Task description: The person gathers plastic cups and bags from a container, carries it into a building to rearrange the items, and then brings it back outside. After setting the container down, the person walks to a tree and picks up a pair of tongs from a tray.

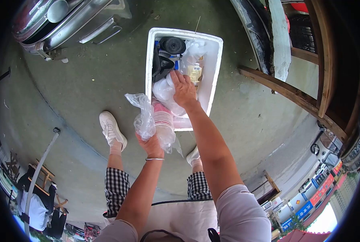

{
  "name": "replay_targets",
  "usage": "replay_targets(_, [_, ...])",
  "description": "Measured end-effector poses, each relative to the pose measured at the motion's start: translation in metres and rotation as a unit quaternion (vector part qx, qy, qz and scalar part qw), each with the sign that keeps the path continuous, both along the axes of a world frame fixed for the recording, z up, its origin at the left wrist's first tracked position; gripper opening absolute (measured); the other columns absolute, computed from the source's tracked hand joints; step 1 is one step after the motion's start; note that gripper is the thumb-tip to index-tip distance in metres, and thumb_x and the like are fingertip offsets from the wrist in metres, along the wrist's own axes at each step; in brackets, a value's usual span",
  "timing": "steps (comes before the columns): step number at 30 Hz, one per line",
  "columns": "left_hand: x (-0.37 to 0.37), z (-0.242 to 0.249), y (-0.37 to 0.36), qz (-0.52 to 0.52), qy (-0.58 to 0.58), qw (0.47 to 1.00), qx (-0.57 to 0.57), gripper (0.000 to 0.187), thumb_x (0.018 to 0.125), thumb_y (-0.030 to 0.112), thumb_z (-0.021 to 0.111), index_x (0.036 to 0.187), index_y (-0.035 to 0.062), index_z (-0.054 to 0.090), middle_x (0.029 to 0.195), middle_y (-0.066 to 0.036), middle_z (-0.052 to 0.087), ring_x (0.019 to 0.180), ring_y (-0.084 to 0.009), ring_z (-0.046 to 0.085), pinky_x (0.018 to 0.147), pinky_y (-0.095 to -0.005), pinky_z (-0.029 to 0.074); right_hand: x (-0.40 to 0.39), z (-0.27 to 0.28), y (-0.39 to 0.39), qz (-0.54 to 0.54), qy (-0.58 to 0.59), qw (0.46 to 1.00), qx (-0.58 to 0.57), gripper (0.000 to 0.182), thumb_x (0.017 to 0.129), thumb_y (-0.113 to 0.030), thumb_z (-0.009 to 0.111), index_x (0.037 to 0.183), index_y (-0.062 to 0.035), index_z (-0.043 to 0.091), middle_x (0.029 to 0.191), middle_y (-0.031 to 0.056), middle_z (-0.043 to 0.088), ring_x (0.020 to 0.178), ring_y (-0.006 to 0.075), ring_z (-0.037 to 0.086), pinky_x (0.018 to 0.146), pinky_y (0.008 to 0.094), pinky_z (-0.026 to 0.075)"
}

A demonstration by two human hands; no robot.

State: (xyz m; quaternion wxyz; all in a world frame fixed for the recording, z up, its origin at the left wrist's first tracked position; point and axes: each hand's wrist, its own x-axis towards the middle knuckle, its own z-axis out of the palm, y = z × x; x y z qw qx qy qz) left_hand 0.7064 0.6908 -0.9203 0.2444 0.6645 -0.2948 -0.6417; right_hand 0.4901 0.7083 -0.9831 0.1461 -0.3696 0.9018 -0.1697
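Note:
A white foam box stands on the floor in front of me. My left hand is closed around a stack of plastic cups in a clear plastic bag, at the box's near left corner. My right hand reaches inside the box, its fingers stretched over a white plastic-wrapped bundle and touching it; the thumb is mostly hidden. Beyond the fingers lie a bottle with a yellowish label, a crumpled clear bag and a black roll.
Concrete floor surrounds the box. A shiny metal appliance stands at upper left. Wooden beams of a frame extend in from the right. My white shoe is left of the box. A metal pole rises at lower left.

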Motion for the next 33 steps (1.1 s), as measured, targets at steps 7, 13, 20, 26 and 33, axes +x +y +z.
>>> replay_targets(7, [-0.010,0.010,0.001,-0.022,-0.023,0.999,-0.003,0.056,0.081,0.000,0.072,0.129,0.0132,0.045,0.126,-0.003,0.054,0.110,-0.0181,0.055,0.091,-0.0352,0.051,0.073,0.018,-0.002,-0.179,-0.211,0.961,-0.015,0.098,0.063,-0.019,0.079,0.147,-0.0089,0.029,0.135,0.0195,0.044,0.111,0.0359,0.048,0.099,0.0441,0.043])
replay_targets(13, [0.003,-0.001,0.006,-0.051,-0.009,0.998,-0.031,0.055,0.083,0.002,0.070,0.130,0.0126,0.043,0.125,-0.002,0.054,0.111,-0.0177,0.054,0.094,-0.0347,0.048,0.047,0.016,-0.047,-0.183,-0.199,0.958,0.096,0.099,0.063,-0.020,0.078,0.146,-0.0091,0.025,0.137,0.0191,0.037,0.127,0.0403,0.035,0.103,0.0482,0.038])
replay_targets(20, [0.040,-0.003,0.001,-0.119,-0.017,0.991,-0.064,0.058,0.083,0.002,0.069,0.133,0.0128,0.042,0.124,-0.002,0.054,0.110,-0.0177,0.054,0.096,-0.0344,0.044,0.012,-0.011,0.032,-0.301,-0.226,0.908,-0.183,0.067,0.072,-0.008,0.068,0.135,-0.0061,0.045,0.116,0.0201,0.058,0.105,0.0384,0.059,0.095,0.0411,0.047])
replay_targets(26, [0.010,0.020,-0.021,-0.128,0.135,0.978,-0.095,0.058,0.080,0.020,0.073,0.130,0.0088,0.045,0.124,-0.006,0.052,0.116,-0.0196,0.050,0.099,-0.0349,0.040,0.025,0.040,0.085,-0.222,-0.152,0.941,-0.204,0.066,0.078,-0.001,0.061,0.139,-0.0032,0.037,0.127,0.0244,0.048,0.116,0.0427,0.049,0.102,0.0435,0.040])
replay_targets(33, [-0.103,-0.049,-0.035,-0.360,-0.047,0.894,-0.264,0.058,0.072,0.010,0.075,0.122,0.0027,0.046,0.111,-0.013,0.058,0.106,-0.0279,0.056,0.095,-0.0364,0.042,0.068,-0.001,0.085,-0.172,-0.224,0.953,0.111,0.090,0.077,-0.006,0.070,0.148,-0.0012,0.015,0.143,0.0250,0.032,0.127,0.0474,0.035,0.111,0.0506,0.028])
